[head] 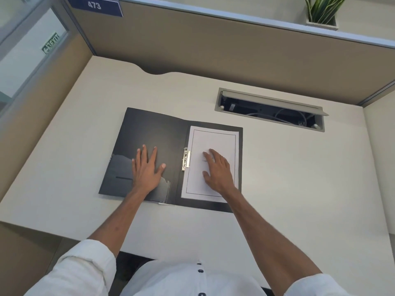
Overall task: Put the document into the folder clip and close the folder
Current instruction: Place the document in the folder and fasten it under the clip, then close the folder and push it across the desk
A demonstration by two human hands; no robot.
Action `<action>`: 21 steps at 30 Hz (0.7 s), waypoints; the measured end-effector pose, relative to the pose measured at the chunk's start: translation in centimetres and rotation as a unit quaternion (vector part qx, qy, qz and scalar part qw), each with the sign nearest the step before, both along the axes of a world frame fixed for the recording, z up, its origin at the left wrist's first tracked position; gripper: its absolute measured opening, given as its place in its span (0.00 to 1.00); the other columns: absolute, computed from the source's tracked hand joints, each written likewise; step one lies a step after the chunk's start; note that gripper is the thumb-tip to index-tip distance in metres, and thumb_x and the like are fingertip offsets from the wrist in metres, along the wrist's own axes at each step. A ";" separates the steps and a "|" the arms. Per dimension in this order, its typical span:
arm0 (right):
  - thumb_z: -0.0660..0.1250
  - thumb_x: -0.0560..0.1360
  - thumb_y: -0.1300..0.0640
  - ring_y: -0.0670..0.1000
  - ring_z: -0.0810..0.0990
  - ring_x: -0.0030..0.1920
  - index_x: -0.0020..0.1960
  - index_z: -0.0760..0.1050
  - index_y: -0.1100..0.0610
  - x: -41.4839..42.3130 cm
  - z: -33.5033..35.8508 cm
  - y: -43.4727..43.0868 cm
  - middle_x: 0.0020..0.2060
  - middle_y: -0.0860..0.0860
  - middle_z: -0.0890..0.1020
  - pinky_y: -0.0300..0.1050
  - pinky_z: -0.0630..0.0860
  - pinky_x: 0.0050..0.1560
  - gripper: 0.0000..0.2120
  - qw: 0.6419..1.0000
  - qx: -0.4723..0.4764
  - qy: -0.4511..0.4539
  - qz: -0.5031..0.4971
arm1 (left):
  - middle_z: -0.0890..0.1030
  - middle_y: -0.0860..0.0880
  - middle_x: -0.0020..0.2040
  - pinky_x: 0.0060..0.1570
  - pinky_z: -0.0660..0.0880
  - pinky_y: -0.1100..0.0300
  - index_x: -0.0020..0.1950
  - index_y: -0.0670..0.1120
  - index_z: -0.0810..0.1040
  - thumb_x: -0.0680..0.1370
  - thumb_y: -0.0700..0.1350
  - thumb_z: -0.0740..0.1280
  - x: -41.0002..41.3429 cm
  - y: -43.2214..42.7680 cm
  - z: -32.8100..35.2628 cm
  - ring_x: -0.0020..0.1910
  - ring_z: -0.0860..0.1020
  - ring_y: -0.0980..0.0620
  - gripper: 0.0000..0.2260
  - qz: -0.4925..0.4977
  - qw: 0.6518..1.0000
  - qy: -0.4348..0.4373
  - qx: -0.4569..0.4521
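My left hand (147,170) lies spread flat on the open folder's (149,133) left cover; my right hand (218,171), fingers spread, presses the document (213,139) beside the metal clip (186,159).

An open cable hatch (270,110) sits near the desk's (74,129) far right edge, a potted plant (322,11) beyond the partition (213,45).

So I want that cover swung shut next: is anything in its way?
Only the hands: the left hand presses the open cover flat, and the right hand lies on the document where it would land.
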State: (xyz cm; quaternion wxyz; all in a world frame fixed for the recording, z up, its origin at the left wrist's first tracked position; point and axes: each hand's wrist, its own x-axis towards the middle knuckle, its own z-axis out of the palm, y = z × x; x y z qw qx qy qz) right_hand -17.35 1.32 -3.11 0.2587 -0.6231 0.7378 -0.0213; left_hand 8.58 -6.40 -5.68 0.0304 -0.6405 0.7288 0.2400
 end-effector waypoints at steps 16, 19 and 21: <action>0.65 0.86 0.54 0.56 0.53 0.90 0.90 0.50 0.53 13.6 0.5 -2.4 0.90 0.52 0.48 0.57 0.55 0.89 0.38 0.993 -0.001 -0.074 0.097 | 0.67 0.36 0.83 0.81 0.66 0.36 0.87 0.41 0.61 0.87 0.48 0.66 8.9 -1.1 1.8 0.83 0.66 0.32 0.30 0.266 0.958 0.109 -0.017; 0.65 0.86 0.54 0.56 0.52 0.90 0.91 0.48 0.53 14.6 0.4 -2.3 0.90 0.52 0.46 0.58 0.54 0.89 0.39 0.992 0.011 -0.078 0.101 | 0.74 0.36 0.77 0.77 0.70 0.40 0.82 0.42 0.70 0.86 0.45 0.65 9.8 -1.5 2.9 0.77 0.73 0.33 0.24 0.271 0.954 0.128 -0.018; 0.65 0.86 0.53 0.56 0.52 0.90 0.91 0.48 0.52 14.9 0.5 -2.3 0.90 0.51 0.45 0.58 0.55 0.89 0.39 0.992 0.016 -0.089 0.092 | 0.79 0.39 0.73 0.75 0.72 0.43 0.78 0.45 0.77 0.85 0.43 0.66 10.7 -2.1 3.8 0.74 0.78 0.34 0.21 0.277 0.949 0.149 -0.025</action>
